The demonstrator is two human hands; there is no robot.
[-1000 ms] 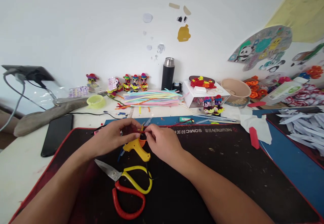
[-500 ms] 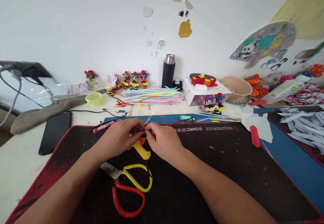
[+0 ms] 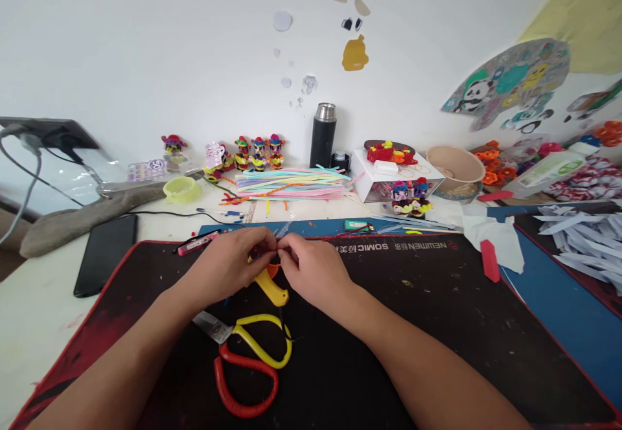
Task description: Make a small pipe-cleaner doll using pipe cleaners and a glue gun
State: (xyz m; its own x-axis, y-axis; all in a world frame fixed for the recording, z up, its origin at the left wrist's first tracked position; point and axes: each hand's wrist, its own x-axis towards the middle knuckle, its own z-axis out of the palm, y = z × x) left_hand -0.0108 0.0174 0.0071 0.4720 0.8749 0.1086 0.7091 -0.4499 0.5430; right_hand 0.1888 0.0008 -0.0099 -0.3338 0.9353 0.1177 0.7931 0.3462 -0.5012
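Observation:
My left hand (image 3: 241,256) and my right hand (image 3: 311,267) meet above the middle of the dark mat, thumbs and fingertips pinched together. A small dark-red bit shows between the left fingers, but the hands hide most of it and its kind cannot be made out. Just beneath them lies a yellow glue gun (image 3: 271,289), its front end covered by my left hand, with an orange piece (image 3: 273,270) beside it. Nearer to me rest scissors (image 3: 247,352) with one yellow and one red handle, their blades partly behind my left forearm.
Along the wall stand several small figures (image 3: 258,155), a bundle of pastel pipe cleaners (image 3: 291,185), a black thermos (image 3: 323,137) and a white box (image 3: 396,174). A phone (image 3: 105,255) lies left of the mat (image 3: 413,326); paper strips (image 3: 586,239) are piled at right.
My left fingers have closed in toward the right hand's fingertips and now cover more of the glue gun. A yellowish bit seen between the hands earlier is now hidden. The view has shifted slightly.

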